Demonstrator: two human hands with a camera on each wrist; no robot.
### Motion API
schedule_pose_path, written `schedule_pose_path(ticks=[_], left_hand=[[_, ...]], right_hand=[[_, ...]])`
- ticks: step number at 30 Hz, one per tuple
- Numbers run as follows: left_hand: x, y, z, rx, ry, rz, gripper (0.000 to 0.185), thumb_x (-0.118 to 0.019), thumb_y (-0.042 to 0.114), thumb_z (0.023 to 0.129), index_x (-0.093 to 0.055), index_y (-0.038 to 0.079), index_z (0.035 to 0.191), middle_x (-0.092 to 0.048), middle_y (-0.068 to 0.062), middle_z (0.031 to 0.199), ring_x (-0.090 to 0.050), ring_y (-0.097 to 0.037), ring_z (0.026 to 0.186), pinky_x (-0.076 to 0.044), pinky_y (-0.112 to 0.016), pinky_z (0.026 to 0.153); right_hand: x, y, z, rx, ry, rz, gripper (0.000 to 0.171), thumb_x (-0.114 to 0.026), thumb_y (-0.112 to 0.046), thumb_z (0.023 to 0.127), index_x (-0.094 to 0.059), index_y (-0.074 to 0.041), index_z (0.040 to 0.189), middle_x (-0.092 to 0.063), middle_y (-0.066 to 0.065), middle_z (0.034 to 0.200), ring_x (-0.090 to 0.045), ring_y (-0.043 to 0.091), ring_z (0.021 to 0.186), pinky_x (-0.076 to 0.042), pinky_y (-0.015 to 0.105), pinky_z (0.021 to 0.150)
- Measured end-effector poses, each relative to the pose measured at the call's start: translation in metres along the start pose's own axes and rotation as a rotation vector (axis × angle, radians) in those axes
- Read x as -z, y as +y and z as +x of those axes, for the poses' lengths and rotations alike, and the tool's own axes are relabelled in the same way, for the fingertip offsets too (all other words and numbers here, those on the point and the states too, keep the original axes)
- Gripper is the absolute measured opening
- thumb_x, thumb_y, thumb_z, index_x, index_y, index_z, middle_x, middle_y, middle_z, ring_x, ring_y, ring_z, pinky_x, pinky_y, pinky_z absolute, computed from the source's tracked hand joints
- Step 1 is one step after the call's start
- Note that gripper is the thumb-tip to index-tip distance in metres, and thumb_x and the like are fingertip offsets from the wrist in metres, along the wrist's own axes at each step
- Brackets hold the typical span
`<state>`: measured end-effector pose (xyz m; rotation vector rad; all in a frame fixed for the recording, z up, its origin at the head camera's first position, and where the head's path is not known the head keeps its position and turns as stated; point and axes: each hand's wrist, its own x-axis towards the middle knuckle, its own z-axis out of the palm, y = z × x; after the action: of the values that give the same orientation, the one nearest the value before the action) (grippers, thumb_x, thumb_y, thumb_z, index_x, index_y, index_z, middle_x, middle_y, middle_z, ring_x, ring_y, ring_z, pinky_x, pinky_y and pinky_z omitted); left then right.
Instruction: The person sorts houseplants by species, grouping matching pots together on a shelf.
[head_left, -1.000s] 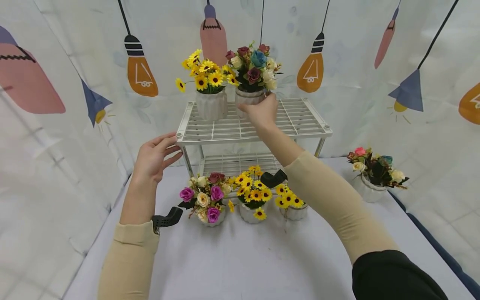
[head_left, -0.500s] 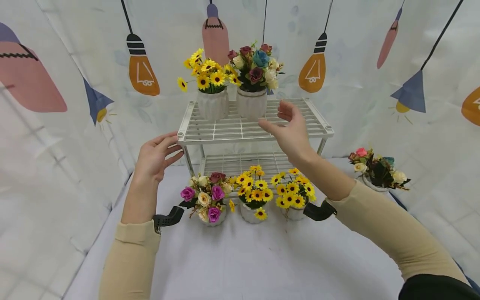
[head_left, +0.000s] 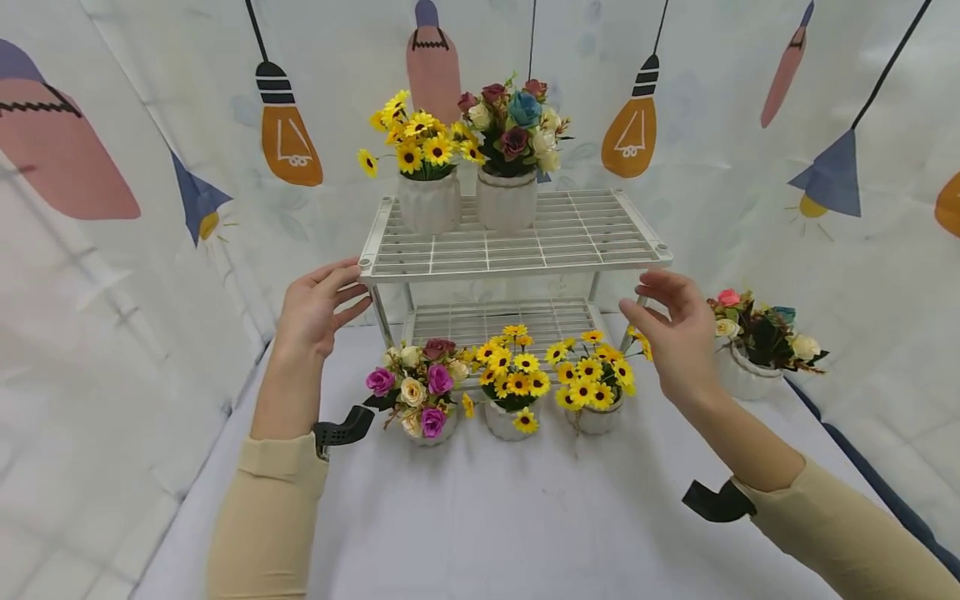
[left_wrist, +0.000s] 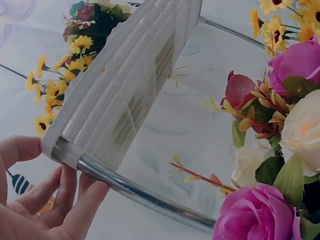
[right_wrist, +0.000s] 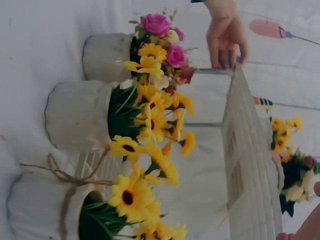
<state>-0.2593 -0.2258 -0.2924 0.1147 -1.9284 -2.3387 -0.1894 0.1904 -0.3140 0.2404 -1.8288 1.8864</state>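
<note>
In the head view my left hand [head_left: 311, 312] holds the front left corner of a white two-tier wire rack [head_left: 517, 271]. The left wrist view shows its fingers [left_wrist: 82, 210] about the corner and metal leg [left_wrist: 145, 197]. My right hand [head_left: 682, 337] is beside the rack's front right corner, fingers loosely bent and nothing held; whether it touches the rack is unclear. On the top shelf stand a pot of yellow daisy-like flowers [head_left: 429, 200] and, beside it, a pot of mixed roses [head_left: 507, 200].
Before the rack stand a pot of purple and cream roses [head_left: 420, 392] and two pots of yellow flowers [head_left: 512, 383], [head_left: 596, 379]. More yellow blossoms [head_left: 641, 342] show behind the right hand. Another rose pot [head_left: 750, 371] stands at the right of the white-covered table [head_left: 510, 517].
My right hand has let go of the mixed-rose pot on the top shelf and moved right and down to the rack's right corner. My left hand has stayed at the left corner.
</note>
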Motion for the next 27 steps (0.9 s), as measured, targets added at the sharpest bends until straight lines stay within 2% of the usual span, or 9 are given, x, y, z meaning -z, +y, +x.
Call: schedule_pose_path(ticks=[3, 7, 10, 14, 16, 18, 24, 27], left_hand=[[-0.001, -0.001, 0.0, -0.007, -0.001, -0.011, 0.049, -0.075, 0.026, 0.097, -0.062, -0.001, 0.136, -0.072, -0.002, 0.108, -0.068, -0.019, 0.104, -0.059, -0.029, 0.086], [0.0, -0.002, 0.001, -0.011, -0.015, -0.027, 0.047, -0.076, 0.025, 0.097, -0.063, -0.001, 0.134, -0.072, -0.002, 0.107, -0.068, -0.019, 0.103, -0.06, -0.028, 0.085], [0.001, -0.002, 0.002, -0.002, -0.029, -0.048, 0.045, -0.077, 0.025, 0.096, -0.064, 0.0, 0.132, -0.073, -0.001, 0.106, -0.068, -0.018, 0.101, -0.06, -0.028, 0.084], [0.002, -0.001, 0.004, -0.005, -0.042, -0.066, 0.046, -0.079, 0.025, 0.094, -0.066, 0.002, 0.131, -0.074, -0.001, 0.105, -0.068, -0.018, 0.101, -0.06, -0.029, 0.085], [0.003, 0.0, 0.004, -0.007, -0.045, -0.068, 0.048, -0.081, 0.025, 0.092, -0.066, 0.002, 0.132, -0.074, -0.002, 0.106, -0.068, -0.018, 0.101, -0.059, -0.03, 0.085], [0.003, 0.0, 0.004, -0.004, -0.044, -0.065, 0.05, -0.081, 0.025, 0.092, -0.065, 0.001, 0.133, -0.074, -0.002, 0.107, -0.068, -0.018, 0.101, -0.059, -0.031, 0.086], [0.003, -0.001, 0.004, 0.004, -0.033, -0.037, 0.056, -0.081, 0.024, 0.092, -0.061, -0.001, 0.138, -0.073, -0.002, 0.109, -0.068, -0.018, 0.101, -0.059, -0.03, 0.085], [0.003, -0.001, 0.004, 0.002, -0.032, -0.033, 0.057, -0.081, 0.025, 0.093, -0.06, -0.001, 0.139, -0.073, -0.002, 0.109, -0.068, -0.018, 0.101, -0.06, -0.03, 0.084]], right_hand=[[0.015, 0.006, -0.006, -0.039, 0.06, 0.047, 0.036, -0.073, 0.003, 0.094, -0.058, 0.001, 0.127, -0.057, 0.008, 0.125, -0.054, 0.023, 0.119, -0.053, 0.018, 0.093], [0.033, 0.014, -0.013, -0.095, 0.159, 0.057, 0.033, -0.073, 0.003, 0.094, -0.06, -0.001, 0.124, -0.058, 0.008, 0.125, -0.054, 0.021, 0.118, -0.053, 0.017, 0.091], [0.048, 0.024, -0.019, -0.178, 0.233, 0.026, 0.032, -0.073, -0.001, 0.095, -0.062, -0.005, 0.124, -0.057, 0.006, 0.125, -0.053, 0.02, 0.119, -0.052, 0.015, 0.092], [0.068, 0.043, -0.025, -0.339, 0.318, -0.02, 0.028, -0.074, -0.009, 0.097, -0.063, -0.014, 0.123, -0.058, -0.001, 0.123, -0.053, 0.014, 0.117, -0.049, 0.012, 0.092], [0.077, 0.054, -0.027, -0.382, 0.367, -0.037, 0.027, -0.074, -0.011, 0.097, -0.065, -0.015, 0.122, -0.059, -0.003, 0.12, -0.054, 0.011, 0.114, -0.049, 0.011, 0.09], [0.085, 0.067, -0.03, -0.378, 0.437, -0.028, 0.026, -0.076, -0.009, 0.095, -0.066, -0.013, 0.119, -0.06, -0.003, 0.116, -0.055, 0.01, 0.109, -0.049, 0.012, 0.086], [0.113, 0.105, -0.036, -0.27, 0.607, -0.044, 0.023, -0.079, -0.002, 0.091, -0.067, -0.005, 0.11, -0.063, -0.001, 0.101, -0.059, 0.009, 0.096, -0.05, 0.01, 0.076], [0.126, 0.119, -0.038, -0.303, 0.645, -0.102, 0.024, -0.078, -0.004, 0.091, -0.065, -0.011, 0.109, -0.06, -0.005, 0.1, -0.056, 0.006, 0.093, -0.048, 0.008, 0.075]])
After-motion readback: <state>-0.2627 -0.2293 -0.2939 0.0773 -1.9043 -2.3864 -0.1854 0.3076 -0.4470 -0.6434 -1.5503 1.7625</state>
